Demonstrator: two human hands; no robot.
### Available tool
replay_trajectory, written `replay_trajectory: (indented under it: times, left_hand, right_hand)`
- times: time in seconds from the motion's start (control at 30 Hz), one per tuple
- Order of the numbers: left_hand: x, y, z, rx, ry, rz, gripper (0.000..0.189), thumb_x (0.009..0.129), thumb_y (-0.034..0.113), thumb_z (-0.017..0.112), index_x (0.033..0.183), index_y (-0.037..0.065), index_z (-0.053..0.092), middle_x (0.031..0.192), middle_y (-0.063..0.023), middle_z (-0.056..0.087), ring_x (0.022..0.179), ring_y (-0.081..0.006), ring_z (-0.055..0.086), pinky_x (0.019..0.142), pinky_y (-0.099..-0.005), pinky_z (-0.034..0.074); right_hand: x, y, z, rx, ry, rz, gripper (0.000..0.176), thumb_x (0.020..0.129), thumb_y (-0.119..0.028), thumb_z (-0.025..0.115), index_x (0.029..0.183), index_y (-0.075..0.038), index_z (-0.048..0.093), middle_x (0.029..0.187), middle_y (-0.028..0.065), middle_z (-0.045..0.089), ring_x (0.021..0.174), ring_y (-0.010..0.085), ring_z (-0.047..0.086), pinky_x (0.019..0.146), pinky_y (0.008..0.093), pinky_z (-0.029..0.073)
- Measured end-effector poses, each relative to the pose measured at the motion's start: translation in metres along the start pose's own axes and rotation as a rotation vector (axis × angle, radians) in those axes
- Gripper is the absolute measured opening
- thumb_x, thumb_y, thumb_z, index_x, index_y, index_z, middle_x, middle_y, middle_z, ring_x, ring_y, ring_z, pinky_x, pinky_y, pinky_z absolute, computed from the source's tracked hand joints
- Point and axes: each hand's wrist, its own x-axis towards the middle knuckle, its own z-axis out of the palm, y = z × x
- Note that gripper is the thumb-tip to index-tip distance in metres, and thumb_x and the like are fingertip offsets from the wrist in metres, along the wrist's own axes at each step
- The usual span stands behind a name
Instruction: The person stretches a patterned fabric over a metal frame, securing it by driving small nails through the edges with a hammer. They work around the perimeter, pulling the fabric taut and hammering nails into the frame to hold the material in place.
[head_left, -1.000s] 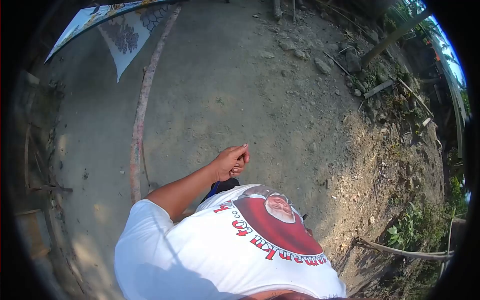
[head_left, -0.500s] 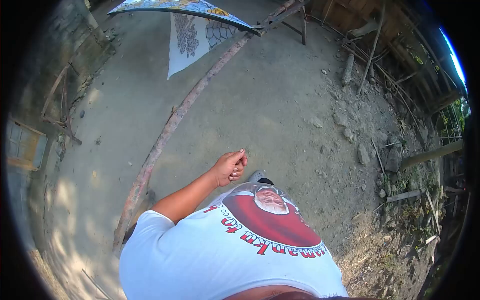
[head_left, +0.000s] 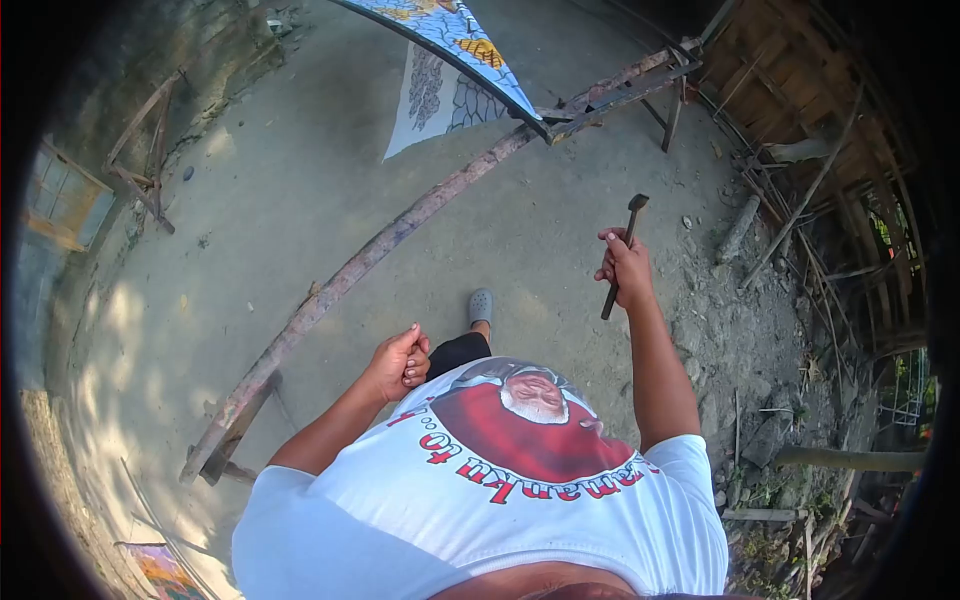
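Observation:
My right hand [head_left: 626, 268] is raised ahead of me at the right, fingers wrapped around a dark tool [head_left: 634, 215]. The tool has a slim straight handle and a short, wider head at its upper end. Closer to my body, my left hand [head_left: 402, 360] is closed, thumb pressed on the curled fingers; what it holds, if anything, is hidden. Beyond it, a long wooden pole [head_left: 370, 255] slants across the yard. At the pole's far end, a painted cloth [head_left: 480, 55] with blue stone shapes and orange patches is stretched along a dark bar.
A pale patterned cloth [head_left: 415, 110] hangs behind the painted one. Stones and rubble [head_left: 715, 340] line the right side, below a slatted wooden wall [head_left: 790, 90]. A small wooden stand [head_left: 150, 160] is at left. My shoe [head_left: 481, 305] is on the packed ground.
My right hand has come into view holding the dark tool. My left hand is lower and further left. The view has turned, and my shoe shows further forward.

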Motion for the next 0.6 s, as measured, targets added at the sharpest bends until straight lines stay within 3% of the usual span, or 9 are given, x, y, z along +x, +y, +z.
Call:
replay_trajectory:
  times: [0.17, 0.33, 0.4, 0.5, 0.6]
  left_hand:
    - [0.103, 0.065, 0.039, 0.059, -0.137, 0.039, 0.045, 0.104, 0.051, 0.044, 0.084, 0.011, 0.051, 0.055, 0.0049, 0.029, 0.045, -0.0073, 0.029, 0.039, -0.0234, 0.024]
    - [0.184, 0.151, 0.119, 0.019, -0.235, 0.136, 0.048, 0.104, 0.052, 0.044, 0.083, 0.01, 0.051, 0.056, 0.0049, 0.029, 0.045, -0.0061, 0.028, 0.039, -0.0221, 0.025]
    - [0.201, 0.176, 0.145, 0.037, -0.259, 0.122, 0.048, 0.105, 0.052, 0.043, 0.083, 0.009, 0.051, 0.057, 0.0047, 0.029, 0.045, -0.0062, 0.028, 0.04, -0.022, 0.025]
    - [0.213, 0.207, 0.168, 0.112, -0.281, 0.176, 0.048, 0.106, 0.05, 0.042, 0.083, 0.008, 0.049, 0.056, 0.0046, 0.027, 0.044, -0.0069, 0.028, 0.04, -0.023, 0.027]
    - [0.224, 0.218, 0.183, 0.085, -0.239, 0.31, 0.049, 0.107, 0.049, 0.038, 0.083, 0.007, 0.049, 0.055, 0.0044, 0.027, 0.044, -0.0077, 0.027, 0.041, -0.0231, 0.027]
  right_hand:
    - [0.112, -0.036, 0.05, 0.236, -0.203, 0.155, 0.018, 0.099, -0.02, 0.056, 0.107, -0.004, 0.057, 0.066, -0.002, 0.044, 0.053, 0.0108, 0.046, 0.053, 0.0321, 0.052]
    - [0.221, -0.076, 0.04, 0.317, -0.251, 0.313, 0.019, 0.1, -0.021, 0.055, 0.108, -0.005, 0.059, 0.07, -0.0017, 0.049, 0.057, 0.0124, 0.049, 0.063, 0.0334, 0.052]
    - [0.271, -0.087, 0.027, 0.344, -0.307, 0.312, 0.02, 0.101, -0.02, 0.054, 0.11, -0.003, 0.061, 0.074, 0.0, 0.057, 0.063, 0.0145, 0.057, 0.068, 0.035, 0.055]
    - [0.342, -0.099, 0.027, 0.412, -0.325, 0.276, 0.023, 0.1, -0.018, 0.053, 0.11, 0.0, 0.063, 0.092, 0.0083, 0.07, 0.083, 0.0211, 0.068, 0.081, 0.0407, 0.06]
    - [0.414, -0.111, 0.045, 0.374, -0.293, 0.364, 0.023, 0.099, -0.016, 0.054, 0.111, 0.002, 0.06, 0.091, 0.0093, 0.064, 0.082, 0.0238, 0.065, 0.083, 0.0423, 0.059]
